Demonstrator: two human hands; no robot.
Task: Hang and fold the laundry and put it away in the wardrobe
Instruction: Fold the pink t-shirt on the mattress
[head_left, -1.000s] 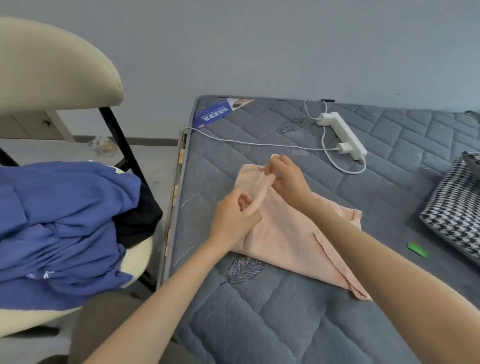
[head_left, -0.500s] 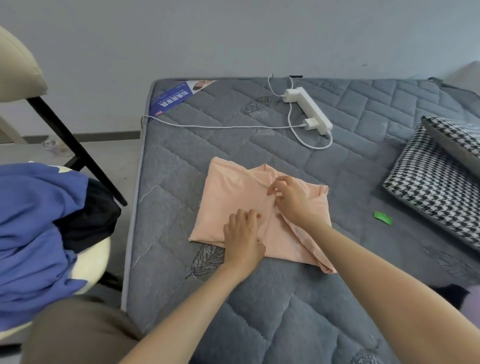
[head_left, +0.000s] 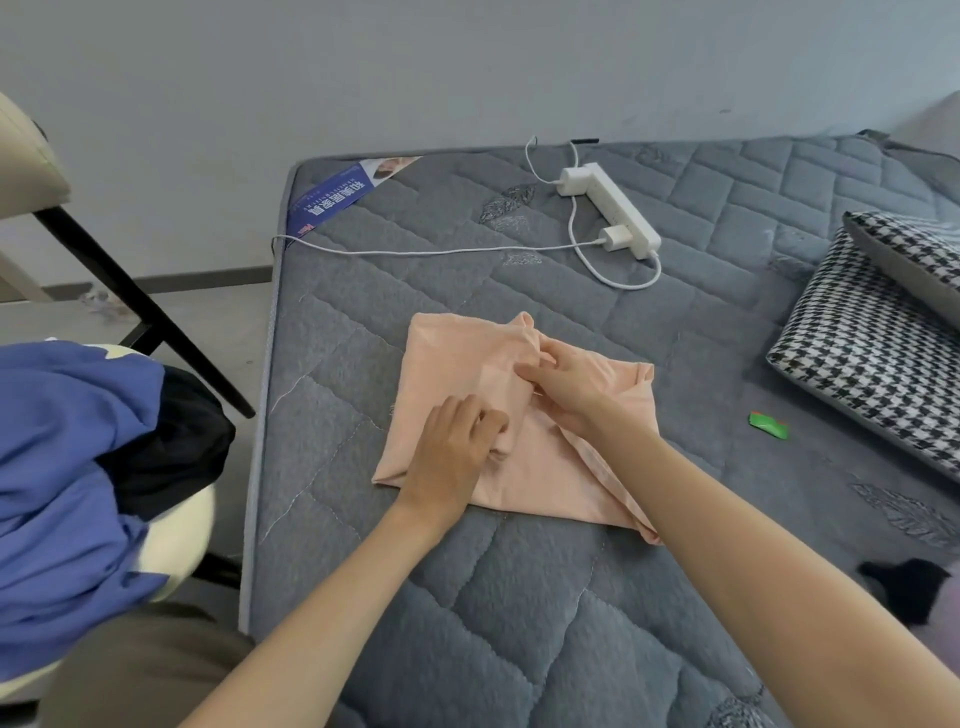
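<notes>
A peach garment (head_left: 457, 358) lies partly folded on the grey quilted mattress (head_left: 519, 597). My left hand (head_left: 449, 457) rests on the garment's near left part, its fingers curled round a folded edge. My right hand (head_left: 569, 382) lies on the middle of the garment, where its fingers pinch a bunched ridge of fabric. Both forearms reach in from the bottom of the view. A narrow hemmed strip of the garment runs beside my right forearm toward the near right corner.
A white power strip (head_left: 608, 208) and its cables lie at the mattress's far side. Houndstooth pillows (head_left: 872, 358) sit on the right, with a small green item (head_left: 769, 425) near them. Left of the bed, a chair (head_left: 176, 525) holds blue clothes (head_left: 62, 478) and a black garment (head_left: 166, 447).
A second ago both hands held the fabric lifted. Now the garment lies flat with both hands down on it, and the view has shifted right.
</notes>
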